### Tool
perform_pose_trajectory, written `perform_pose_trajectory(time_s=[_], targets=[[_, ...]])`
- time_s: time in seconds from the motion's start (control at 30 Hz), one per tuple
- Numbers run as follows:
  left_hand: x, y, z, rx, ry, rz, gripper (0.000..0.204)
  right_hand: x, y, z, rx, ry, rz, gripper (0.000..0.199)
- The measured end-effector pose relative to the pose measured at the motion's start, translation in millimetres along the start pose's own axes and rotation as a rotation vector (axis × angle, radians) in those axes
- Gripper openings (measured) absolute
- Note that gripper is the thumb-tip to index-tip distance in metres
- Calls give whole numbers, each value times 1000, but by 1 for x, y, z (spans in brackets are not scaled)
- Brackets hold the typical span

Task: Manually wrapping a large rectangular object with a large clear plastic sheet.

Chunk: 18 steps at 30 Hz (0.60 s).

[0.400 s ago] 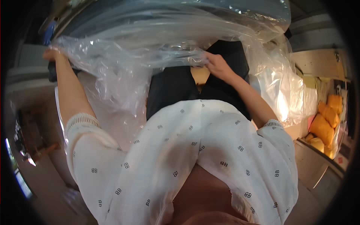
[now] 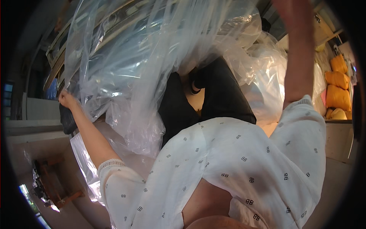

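Note:
A large sheet of clear plastic film [image 2: 152,49] spreads in long, tight folds across the top of the view and drapes toward my lap. At the far left, my left hand [image 2: 67,99] is closed, its fingers gripping the edge of the film. My right hand [image 2: 292,7] is raised to the upper edge of the picture on the right. It is smeared and partly cut off, so its fingers do not show. Beneath the film, on the upper left, lies a layered, pale-edged piece [image 2: 57,65] whose kind I cannot make out.
Crumpled clear film [image 2: 267,76] bunches to the right of my dark-clad legs [image 2: 225,91]. Orange bundles [image 2: 338,95] are stacked at the far right. A dark bag-like thing [image 2: 68,119] hangs below my left hand. A brown wooden frame [image 2: 57,179] stands at the lower left.
My right hand has left the film's near edge above my lap and swung up to the top right. The film has shifted from lying crosswise to upward-running folds. My left hand has moved down slightly.

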<state>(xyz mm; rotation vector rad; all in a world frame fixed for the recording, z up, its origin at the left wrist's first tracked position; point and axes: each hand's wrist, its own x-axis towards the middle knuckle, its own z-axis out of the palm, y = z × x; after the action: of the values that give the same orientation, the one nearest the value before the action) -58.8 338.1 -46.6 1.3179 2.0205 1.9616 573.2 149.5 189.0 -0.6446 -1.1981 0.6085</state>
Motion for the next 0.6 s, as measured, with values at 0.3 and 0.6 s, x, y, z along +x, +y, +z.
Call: perform_pose_trajectory(time_s=[0.3, 0.6], targets=[[34, -43, -26, -29, 188, -81, 28, -217, 205, -36, -8, 167, 667, 35], [-10, 23, -5, 316, 66, 384, 20, 6, -129, -350, -1824, 646, -473, 20]])
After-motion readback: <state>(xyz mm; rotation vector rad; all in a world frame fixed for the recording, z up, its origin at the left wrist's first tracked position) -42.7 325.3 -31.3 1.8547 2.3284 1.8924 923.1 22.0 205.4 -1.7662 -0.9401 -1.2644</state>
